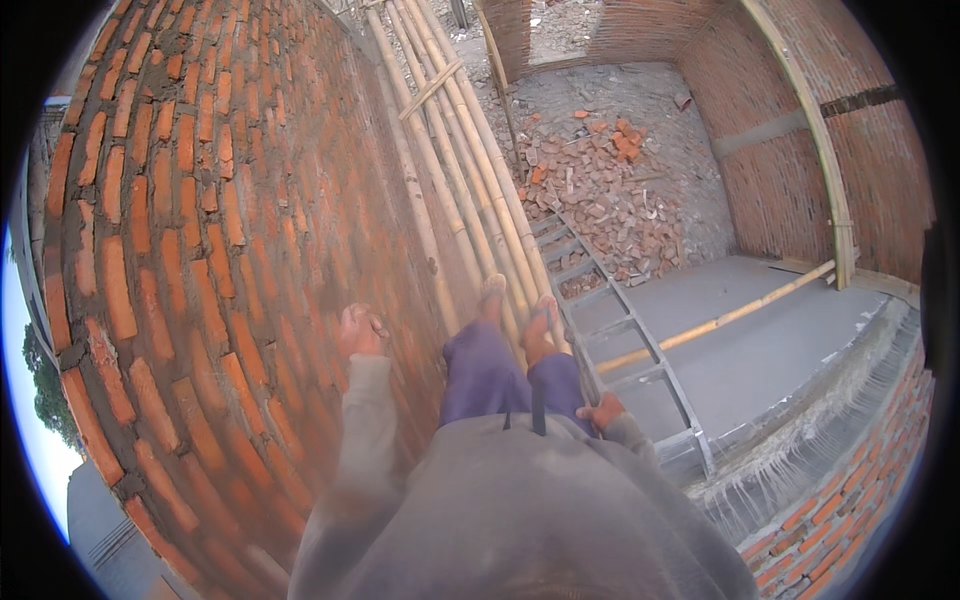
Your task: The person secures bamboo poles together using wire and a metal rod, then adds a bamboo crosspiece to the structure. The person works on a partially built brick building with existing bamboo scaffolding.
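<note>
My left hand (361,331) is raised beside the tall brick wall (190,260), its fingers curled into a loose fist with nothing visible in them. Whether its knuckles touch the bricks I cannot tell. Lower and to the right, my right hand (603,411) is closed at the near side rail of a grey metal ladder (640,335), and the sleeve partly covers that spot. Both my feet, in sandals, rest on a walkway of bamboo poles (470,190) that runs along the wall.
Right of the walkway the level drops to a grey concrete slab (740,305) with a bamboo pole (720,320) across it. Farther off lies a heap of broken bricks (610,190). A wooden post (822,150) stands by the right-hand brick walls. Bamboo cross-ties (430,90) bind the poles.
</note>
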Demonstrator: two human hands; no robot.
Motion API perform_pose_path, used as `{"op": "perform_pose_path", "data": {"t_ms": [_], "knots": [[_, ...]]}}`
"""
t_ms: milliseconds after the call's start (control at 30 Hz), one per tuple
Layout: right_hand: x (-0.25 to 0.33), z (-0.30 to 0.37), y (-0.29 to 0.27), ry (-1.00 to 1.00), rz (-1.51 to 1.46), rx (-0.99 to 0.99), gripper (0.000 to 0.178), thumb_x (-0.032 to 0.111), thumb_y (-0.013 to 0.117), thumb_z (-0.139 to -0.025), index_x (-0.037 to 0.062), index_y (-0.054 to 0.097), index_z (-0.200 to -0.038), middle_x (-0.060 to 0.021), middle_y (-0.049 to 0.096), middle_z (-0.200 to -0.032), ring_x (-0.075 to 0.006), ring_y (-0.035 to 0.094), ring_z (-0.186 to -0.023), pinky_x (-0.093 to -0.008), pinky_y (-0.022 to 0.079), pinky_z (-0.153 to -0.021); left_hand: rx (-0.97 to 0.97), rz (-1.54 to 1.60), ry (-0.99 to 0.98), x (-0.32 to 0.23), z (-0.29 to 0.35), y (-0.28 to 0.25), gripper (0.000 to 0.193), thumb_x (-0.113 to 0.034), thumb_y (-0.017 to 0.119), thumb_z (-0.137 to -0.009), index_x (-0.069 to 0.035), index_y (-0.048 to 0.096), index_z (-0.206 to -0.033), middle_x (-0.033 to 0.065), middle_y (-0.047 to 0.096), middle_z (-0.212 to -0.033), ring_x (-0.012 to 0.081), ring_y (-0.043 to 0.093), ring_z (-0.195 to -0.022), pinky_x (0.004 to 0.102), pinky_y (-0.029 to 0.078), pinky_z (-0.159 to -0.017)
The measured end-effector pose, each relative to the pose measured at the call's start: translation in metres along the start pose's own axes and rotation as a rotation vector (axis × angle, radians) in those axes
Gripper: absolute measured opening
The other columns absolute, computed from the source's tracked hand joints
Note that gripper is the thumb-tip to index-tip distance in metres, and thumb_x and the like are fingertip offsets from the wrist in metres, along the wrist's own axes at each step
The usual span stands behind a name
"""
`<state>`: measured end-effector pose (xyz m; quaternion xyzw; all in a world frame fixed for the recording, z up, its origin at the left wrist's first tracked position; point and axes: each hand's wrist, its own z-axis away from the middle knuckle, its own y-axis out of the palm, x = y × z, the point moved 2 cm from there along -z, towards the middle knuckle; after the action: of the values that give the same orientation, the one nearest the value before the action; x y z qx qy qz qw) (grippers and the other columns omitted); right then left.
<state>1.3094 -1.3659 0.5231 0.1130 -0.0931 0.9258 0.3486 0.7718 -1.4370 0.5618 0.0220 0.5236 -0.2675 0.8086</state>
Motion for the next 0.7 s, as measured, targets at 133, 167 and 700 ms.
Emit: {"op": "perform_pose_path", "data": {"t_ms": [133, 167, 700], "knots": [[0.0, -0.001, -0.01, -0.015, -0.033, -0.01, 0.023, 0.008, 0.088, -0.087, 0.0019, 0.066, -0.086, -0.0075, 0.063, -0.064, -0.019, 0.06, -0.051, -0.0393, 0.047, -0.048, 0.039, 0.072, 0.049, 0.003, 0.017, 0.003, 0.023, -0.018, 0.045, -0.114, -0.003, 0.061, -0.109, 0.0023, 0.055, -0.071, 0.0132, 0.051, -0.058, 0.0314, 0.046, -0.053], [0.003, 0.0, -0.013, 0.003, -0.048, -0.024, 0.021, 0.007, 0.086, -0.087, 0.0028, 0.066, -0.086, -0.007, 0.063, -0.063, -0.0188, 0.06, -0.051, -0.0387, 0.046, -0.048, 0.021, 0.069, 0.024, 0.004, 0.018, 0.004, 0.023, -0.019, 0.045, -0.114, -0.003, 0.061, -0.109, 0.0021, 0.055, -0.071, 0.0129, 0.051, -0.058, 0.0312, 0.046, -0.053], [0.12, 0.053, 0.0, -0.089, 0.323, 0.198, 0.013, 0.005, 0.077, -0.09, 0.0054, 0.065, -0.091, -0.0041, 0.064, -0.067, -0.0156, 0.062, -0.053, -0.0342, 0.049, -0.052, 0.027, 0.038, 0.008, 0.003, -0.009, -0.007, 0.026, -0.026, 0.048, -0.114, -0.004, 0.063, -0.111, 0.0006, 0.054, -0.071, 0.0106, 0.052, -0.062, 0.0304, 0.044, -0.057]]}}
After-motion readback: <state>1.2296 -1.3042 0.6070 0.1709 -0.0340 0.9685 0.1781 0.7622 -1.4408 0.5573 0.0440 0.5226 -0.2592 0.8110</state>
